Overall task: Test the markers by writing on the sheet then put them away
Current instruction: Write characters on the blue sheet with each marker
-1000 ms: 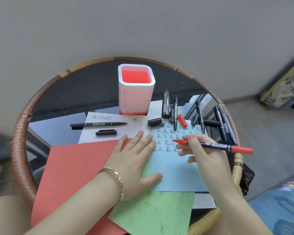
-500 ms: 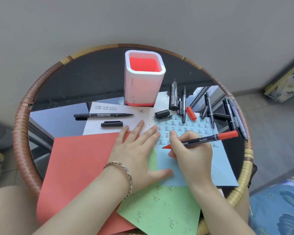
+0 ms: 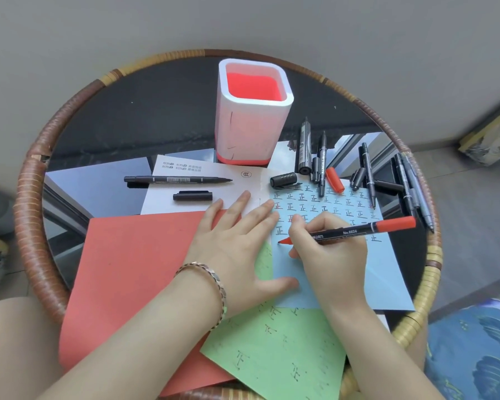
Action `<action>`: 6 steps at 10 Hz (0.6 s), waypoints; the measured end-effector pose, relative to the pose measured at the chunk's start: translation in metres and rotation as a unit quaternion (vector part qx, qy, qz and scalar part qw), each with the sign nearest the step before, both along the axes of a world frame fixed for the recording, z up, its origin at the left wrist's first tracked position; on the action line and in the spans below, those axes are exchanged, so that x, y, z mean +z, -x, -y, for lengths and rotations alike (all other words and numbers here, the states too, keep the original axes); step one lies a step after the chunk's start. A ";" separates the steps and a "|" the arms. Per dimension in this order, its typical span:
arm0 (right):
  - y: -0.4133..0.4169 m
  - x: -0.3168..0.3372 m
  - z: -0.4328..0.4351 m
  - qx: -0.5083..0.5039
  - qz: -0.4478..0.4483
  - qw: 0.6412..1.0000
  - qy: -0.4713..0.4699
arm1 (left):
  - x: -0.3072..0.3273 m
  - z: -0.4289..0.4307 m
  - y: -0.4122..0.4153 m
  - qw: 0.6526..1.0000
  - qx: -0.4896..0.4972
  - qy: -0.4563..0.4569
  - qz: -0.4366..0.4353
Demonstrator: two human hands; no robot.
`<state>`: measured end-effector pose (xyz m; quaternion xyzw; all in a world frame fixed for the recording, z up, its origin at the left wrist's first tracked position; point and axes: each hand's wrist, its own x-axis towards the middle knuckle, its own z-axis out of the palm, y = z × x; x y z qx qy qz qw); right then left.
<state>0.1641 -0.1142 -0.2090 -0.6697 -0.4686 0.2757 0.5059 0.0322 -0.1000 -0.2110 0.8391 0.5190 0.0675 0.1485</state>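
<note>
Gripping the red-capped black marker (image 3: pixel 350 232), the right hand's (image 3: pixel 328 249) fingers clamp its barrel, tip touching the pale blue paper sheet (image 3: pixel 344 284), long axis pointing right; the left hand (image 3: pixel 237 243) lies flat, fingers spread, pinning the sheet's left edge.

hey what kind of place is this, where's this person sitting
Probably a home, perhaps a living-room corner by a wall. The work surface is a small round rattan-rimmed glass table, not a desk; a plain wall rises close behind it, and patterned cushions lie on the floor beside it.
</note>
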 end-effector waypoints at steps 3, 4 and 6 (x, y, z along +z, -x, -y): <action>-0.001 -0.004 0.000 -0.013 0.025 1.000 -0.005 | 0.001 0.000 -0.001 1.000 0.005 0.001 0.000; -0.001 -0.002 -0.001 -0.028 0.016 0.999 -0.002 | 0.000 0.000 -0.001 1.000 0.004 -0.002 -0.006; -0.001 -0.001 0.000 -0.014 0.007 1.000 0.002 | 0.000 0.000 -0.001 1.000 0.003 -0.001 -0.007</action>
